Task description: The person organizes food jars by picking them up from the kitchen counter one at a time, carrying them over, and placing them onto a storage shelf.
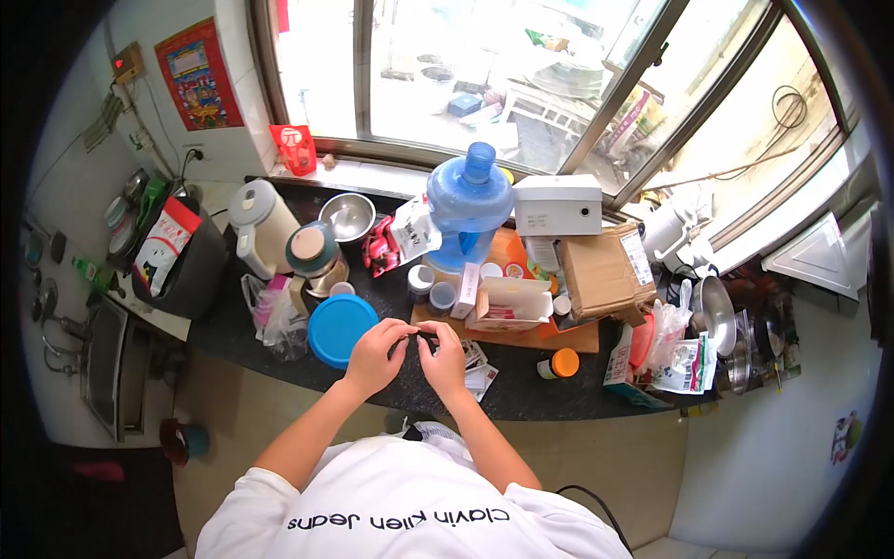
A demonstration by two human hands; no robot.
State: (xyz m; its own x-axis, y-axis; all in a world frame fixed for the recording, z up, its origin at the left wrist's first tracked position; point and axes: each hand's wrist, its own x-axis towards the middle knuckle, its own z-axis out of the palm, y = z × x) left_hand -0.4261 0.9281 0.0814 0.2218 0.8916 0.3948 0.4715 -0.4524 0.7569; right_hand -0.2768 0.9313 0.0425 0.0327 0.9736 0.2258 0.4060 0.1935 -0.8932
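Both of my hands are close together over the front edge of the dark counter (pixel 512 399). My left hand (pixel 376 358) is closed in a pinch, just right of a round blue lid (pixel 341 328). My right hand (pixel 441 358) is pinched too, its fingertips almost meeting those of the left. Something small and dark shows between the fingertips, too small to make out. Printed packets or papers (pixel 477 371) lie on the counter right of my right hand. Behind the hands stand small jars (pixel 421 279) and an opened box (pixel 510 306).
A large blue water bottle (pixel 470 205) stands at the back, beside a white box (pixel 559 207) and a cardboard box (pixel 605 272). An orange-capped jar (pixel 561 363) is near the front edge. A kettle (pixel 263 228) and steel bowl (pixel 347 217) stand at the left.
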